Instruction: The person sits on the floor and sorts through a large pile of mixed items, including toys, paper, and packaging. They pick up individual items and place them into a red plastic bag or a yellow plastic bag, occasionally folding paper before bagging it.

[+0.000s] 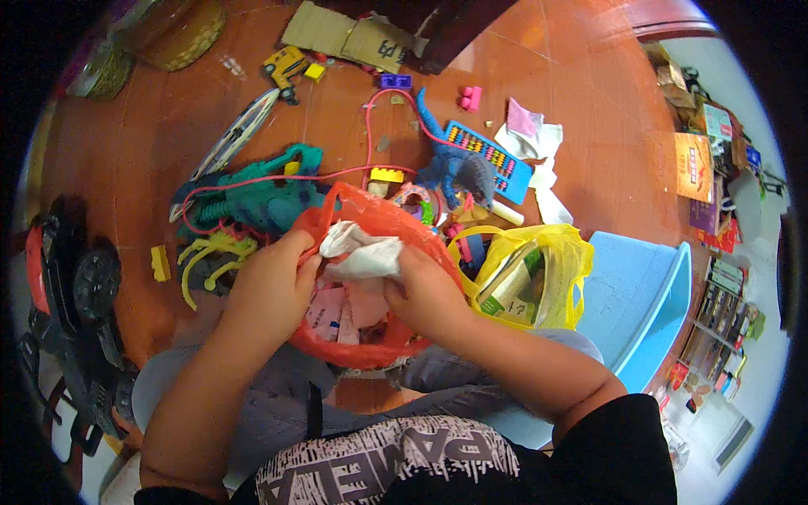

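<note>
A red plastic bag (pixel 435 252) stands open between my knees, with crumpled paper and scraps inside. Over its mouth, a white crumpled tissue (pixel 363 255) is pinched between my two hands. My left hand (pixel 284 271) is closed at the tissue's left end and the bag's rim. On the other end of the tissue, the fingers of my right hand (pixel 426 287) are closed. A yellow plastic bag (pixel 571 252) with printed packages inside stands just right of my right hand. Beyond the red bag lie a teal toy (pixel 265 202) and a blue toy dinosaur (pixel 464 167).
A light blue plastic bin (pixel 631 271) stands at the right. A blue toy abacus (pixel 521 170), a yellow toy vehicle (pixel 284 66), flattened cardboard (pixel 341 38) and white paper (pixel 549 189) lie on the tiled floor. A large black toy vehicle (pixel 76 303) is at the left.
</note>
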Available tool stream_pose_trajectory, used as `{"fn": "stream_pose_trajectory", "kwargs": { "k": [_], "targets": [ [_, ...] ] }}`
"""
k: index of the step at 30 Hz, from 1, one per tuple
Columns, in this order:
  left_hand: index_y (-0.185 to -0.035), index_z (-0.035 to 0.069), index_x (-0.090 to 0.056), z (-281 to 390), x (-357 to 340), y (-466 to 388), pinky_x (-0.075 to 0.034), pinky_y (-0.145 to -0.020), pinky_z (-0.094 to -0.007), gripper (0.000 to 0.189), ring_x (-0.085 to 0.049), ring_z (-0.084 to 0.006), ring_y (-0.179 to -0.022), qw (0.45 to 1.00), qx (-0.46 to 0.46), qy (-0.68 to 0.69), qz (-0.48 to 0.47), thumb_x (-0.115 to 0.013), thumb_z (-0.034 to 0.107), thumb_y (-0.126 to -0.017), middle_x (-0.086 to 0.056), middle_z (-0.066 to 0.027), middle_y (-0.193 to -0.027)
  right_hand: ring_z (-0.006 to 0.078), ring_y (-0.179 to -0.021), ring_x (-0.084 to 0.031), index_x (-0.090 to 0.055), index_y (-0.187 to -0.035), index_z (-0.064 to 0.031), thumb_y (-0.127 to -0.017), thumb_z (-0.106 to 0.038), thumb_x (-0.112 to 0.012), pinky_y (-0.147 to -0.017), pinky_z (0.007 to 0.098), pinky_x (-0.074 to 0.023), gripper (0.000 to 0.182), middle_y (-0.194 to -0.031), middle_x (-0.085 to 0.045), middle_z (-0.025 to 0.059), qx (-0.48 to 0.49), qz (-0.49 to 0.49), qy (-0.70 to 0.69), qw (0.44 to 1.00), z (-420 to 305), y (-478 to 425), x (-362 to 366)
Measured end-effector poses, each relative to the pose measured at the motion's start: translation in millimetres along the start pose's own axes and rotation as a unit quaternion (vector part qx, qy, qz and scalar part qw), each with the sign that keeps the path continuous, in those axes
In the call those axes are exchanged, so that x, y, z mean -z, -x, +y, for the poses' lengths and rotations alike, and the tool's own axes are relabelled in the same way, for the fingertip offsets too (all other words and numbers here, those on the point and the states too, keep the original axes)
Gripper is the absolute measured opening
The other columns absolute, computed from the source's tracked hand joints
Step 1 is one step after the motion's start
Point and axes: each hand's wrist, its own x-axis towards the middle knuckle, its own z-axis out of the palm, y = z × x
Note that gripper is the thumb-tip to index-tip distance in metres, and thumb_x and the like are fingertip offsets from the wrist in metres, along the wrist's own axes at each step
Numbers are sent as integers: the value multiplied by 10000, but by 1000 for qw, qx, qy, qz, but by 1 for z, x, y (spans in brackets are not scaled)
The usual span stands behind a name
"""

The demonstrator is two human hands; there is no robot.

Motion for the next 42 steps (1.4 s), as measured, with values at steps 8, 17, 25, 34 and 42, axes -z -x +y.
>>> {"fn": "stream_pose_trajectory", "kwargs": {
  "k": [8, 17, 25, 34, 42],
  "targets": [
    [-928, 4, -532, 6, 8, 10, -440, -674, -440, 147, -566, -400, -797, 1000, -2, 4, 5, -536, 133, -857, -585, -226, -840, 398, -927, -582, -532, -993, -7, -785, -168, -599, -785, 445, -484, 272, -1022, -554, 226, 57, -169, -15, 984, -11, 2, -20],
    [-903, -4, -522, 5, 6, 9, -436, -659, -436, 136, -557, -408, -778, 1000, -21, -15, -12, -521, 125, -863, -571, -232, -823, 371, -906, -602, -507, -1159, -47, -807, -128, -560, -797, 446, -482, 365, -1184, -503, 201, 53, -360, 151, 919, -1, 11, -15],
    [-1059, 9, -585, -41, 76, -12, -455, -787, -318, 251, -596, -204, -890, 985, 123, -80, 89, -517, 196, -907, -630, -143, -962, 154, -714, -609, -619, -913, -19, -873, -147, -530, -640, 289, -483, 161, -782, -641, 84, -50, 100, -194, 975, 21, -27, 105],
    [-1077, -21, -603, -64, 150, -18, -446, -809, -314, 352, -613, -217, -909, 961, 142, -41, 235, -530, 270, -894, -651, -155, -983, 219, -555, -606, -618, -883, 9, -857, -187, -546, -486, 323, -461, 211, -681, -617, 131, -89, 207, -15, 974, 77, -37, 98],
    [-1083, -35, -607, -103, 168, -15, -448, -802, -315, 368, -614, -232, -911, 941, 180, -189, 216, -520, 268, -893, -652, -188, -980, 340, -741, -640, -636, -880, 28, -831, -197, -527, -685, 381, -498, 255, -791, -643, 218, -148, 258, 50, 953, 98, -39, 122]
  ]
}}
